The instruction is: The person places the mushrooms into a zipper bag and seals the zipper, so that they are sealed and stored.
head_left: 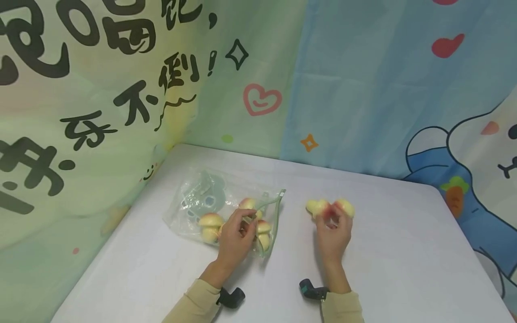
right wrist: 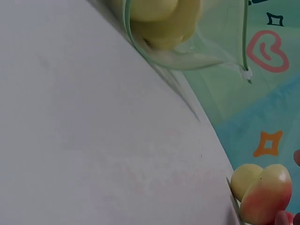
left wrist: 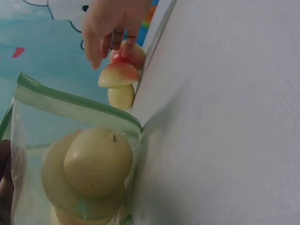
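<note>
A clear zip bag [head_left: 228, 193] with a green zip edge lies on the table, its mouth spread toward the right. Several yellow-and-red toy mushrooms [head_left: 211, 220] are inside it, and their pale stems show through the plastic in the left wrist view. My left hand [head_left: 237, 235] pinches the bag near its mouth, partly covering the mushrooms there. To the right, two more toy mushrooms [head_left: 322, 207] lie with their red caps facing each other. Over these caps is my right hand [head_left: 334, 233], fingers spread apart, a fingertip [right wrist: 281, 218] right at one cap.
The white table [head_left: 396, 251] runs back to a printed cloth backdrop [head_left: 343, 89] with hearts, lettering and a cartoon figure. A dark camera [head_left: 232, 298] is strapped to the left wrist, another camera [head_left: 311, 290] to the right.
</note>
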`<state>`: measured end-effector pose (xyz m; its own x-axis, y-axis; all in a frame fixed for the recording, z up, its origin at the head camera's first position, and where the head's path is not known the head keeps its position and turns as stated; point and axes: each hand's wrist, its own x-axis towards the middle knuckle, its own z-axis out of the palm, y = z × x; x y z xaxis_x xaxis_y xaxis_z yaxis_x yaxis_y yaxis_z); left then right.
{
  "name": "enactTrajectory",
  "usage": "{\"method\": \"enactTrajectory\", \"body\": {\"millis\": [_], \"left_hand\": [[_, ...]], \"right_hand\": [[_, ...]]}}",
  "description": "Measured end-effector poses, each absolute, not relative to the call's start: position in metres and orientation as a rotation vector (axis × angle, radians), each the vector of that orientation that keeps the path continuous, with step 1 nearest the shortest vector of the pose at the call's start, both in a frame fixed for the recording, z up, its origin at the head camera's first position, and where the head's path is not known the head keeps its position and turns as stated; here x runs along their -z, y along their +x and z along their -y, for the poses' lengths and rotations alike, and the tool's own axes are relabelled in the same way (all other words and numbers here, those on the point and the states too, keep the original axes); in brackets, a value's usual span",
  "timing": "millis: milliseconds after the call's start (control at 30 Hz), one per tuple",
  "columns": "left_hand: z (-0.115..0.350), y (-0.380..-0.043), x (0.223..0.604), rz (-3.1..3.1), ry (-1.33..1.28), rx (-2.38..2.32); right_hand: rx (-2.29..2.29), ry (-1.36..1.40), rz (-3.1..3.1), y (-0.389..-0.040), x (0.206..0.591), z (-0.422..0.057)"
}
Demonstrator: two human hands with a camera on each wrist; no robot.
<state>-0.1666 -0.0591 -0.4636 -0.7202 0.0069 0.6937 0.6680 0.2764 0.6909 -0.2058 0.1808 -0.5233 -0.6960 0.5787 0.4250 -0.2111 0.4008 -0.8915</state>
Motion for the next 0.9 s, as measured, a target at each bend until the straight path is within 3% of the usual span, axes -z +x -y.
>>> {"method": "enactTrajectory", "body": {"millis": [233,567,900], "left_hand": [[0.058,-0.165,0.464,1.962,-0.622,1.454],[0.058,-0.176,0.482,1.978,-0.597,1.448],[0.061,-0.184,0.500,2.005,-0.594,1.438]], "right_hand": [[-1.382,-0.343,2.023,-0.209,0.529,-0.188],[-1.209,-0.103,2.120,-0.219,0.534,-0.193],[-1.179,-0.231,2.244,-0.219,0.536,-0.190]]}}
